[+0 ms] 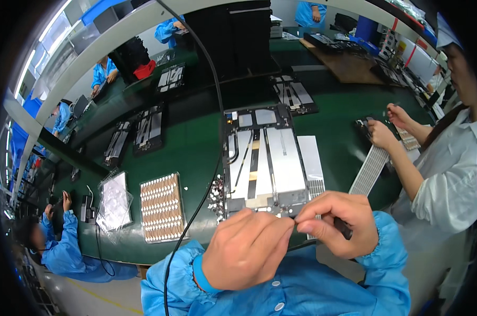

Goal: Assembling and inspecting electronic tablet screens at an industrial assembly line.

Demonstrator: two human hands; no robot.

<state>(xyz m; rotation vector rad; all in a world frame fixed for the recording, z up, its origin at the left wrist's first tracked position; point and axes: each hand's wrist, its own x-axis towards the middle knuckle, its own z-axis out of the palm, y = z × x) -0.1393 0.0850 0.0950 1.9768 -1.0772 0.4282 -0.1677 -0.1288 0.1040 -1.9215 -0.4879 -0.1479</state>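
An opened tablet (289,152) lies before me, with silver battery packs, black ribbon cables and a dark frame. Over its near edge, my left hand (243,250) is closed, thumb and fingers pinched together. What the left fingertips hold, if anything, is too small to make out. My right hand (338,224) is closed too, its fingertips meeting the left ones at the tablet's lower right corner. A dark, rod-like object (343,228) shows in the right palm, mostly hidden by the fingers. A blue band circles my left wrist.
Left of the tablet are a tray of small white-and-brown parts (162,208), a clear plastic tray (114,201) and a heap of tiny parts (216,194). White strip sheets (313,163) lie right. A black cable (215,79) hangs across. A co-worker (444,163) works at right; more tablets (293,96) lie beyond.
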